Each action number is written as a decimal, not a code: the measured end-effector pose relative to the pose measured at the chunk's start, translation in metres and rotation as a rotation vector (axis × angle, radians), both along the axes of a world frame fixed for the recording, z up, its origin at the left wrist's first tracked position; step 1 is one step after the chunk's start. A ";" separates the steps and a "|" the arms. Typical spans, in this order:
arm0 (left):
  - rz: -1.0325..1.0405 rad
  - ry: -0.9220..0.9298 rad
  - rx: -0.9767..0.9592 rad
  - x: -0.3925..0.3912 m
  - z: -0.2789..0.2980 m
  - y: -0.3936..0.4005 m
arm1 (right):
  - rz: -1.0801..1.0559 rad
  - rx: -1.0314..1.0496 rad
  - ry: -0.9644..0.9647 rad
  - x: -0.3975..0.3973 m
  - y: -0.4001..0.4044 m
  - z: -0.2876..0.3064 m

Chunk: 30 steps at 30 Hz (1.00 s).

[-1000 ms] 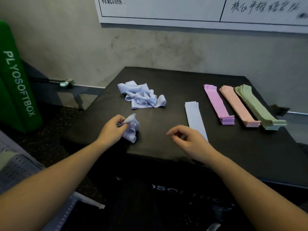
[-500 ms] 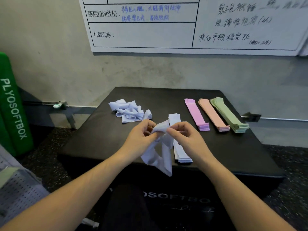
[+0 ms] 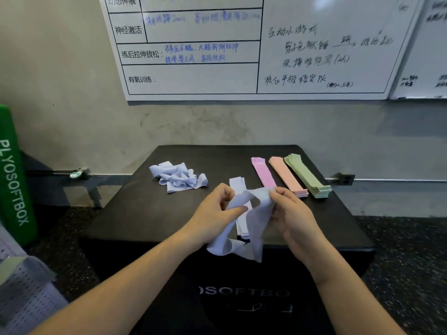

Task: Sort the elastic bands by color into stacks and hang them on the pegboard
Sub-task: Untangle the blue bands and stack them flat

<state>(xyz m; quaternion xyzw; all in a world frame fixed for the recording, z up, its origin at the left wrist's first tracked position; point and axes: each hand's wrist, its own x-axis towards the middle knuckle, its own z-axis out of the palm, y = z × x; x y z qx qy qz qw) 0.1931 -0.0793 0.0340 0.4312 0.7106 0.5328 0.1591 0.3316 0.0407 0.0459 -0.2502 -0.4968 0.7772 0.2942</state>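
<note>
Plainly, "PLYOSOFTBOX" is printed in white on the green pad [image 3: 13, 180] at left, and partly readable letters "OSOFTBO" are seen on the black worktop [image 3: 145, 213] front. A pale blue band [image 3: 256, 213] is pinched between the left hand [image 3: 215, 209] and right hand [image 3: 290, 211] above the worktop's near edge. Bare worktop is left around the tangled blue bands [image 3: 179, 176] and beside the pink [image 3: 263, 172], peach [image 3: 286, 176] and green stacks [image 3: 307, 175].

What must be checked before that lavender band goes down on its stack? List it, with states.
1. Both hands hold the lavender band: left hand, right hand pinch it: ok.
2. Band flattened: twisted, hanging loose: not ok.
3. Lavender stack reachable: just behind the hands: ok.
4. Pink stack, peach stack, green stack tidy: ok.
5. Unsorted lavender pile finished: not ok.
</note>
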 end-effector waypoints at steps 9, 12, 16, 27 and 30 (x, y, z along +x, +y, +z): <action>0.004 -0.068 0.022 0.018 0.016 -0.008 | 0.036 0.117 -0.254 0.027 -0.002 0.013; 0.007 0.075 0.006 0.019 0.017 -0.012 | 0.085 0.217 -0.325 0.035 0.001 0.009; -0.025 0.268 0.000 0.017 0.018 -0.019 | 0.115 0.179 -0.239 0.044 0.002 0.004; -0.009 0.364 0.011 0.029 0.014 -0.019 | 0.110 0.000 -0.018 0.059 -0.002 0.015; -0.004 0.424 0.049 0.033 0.012 -0.018 | 0.127 -0.027 0.035 0.059 -0.003 0.016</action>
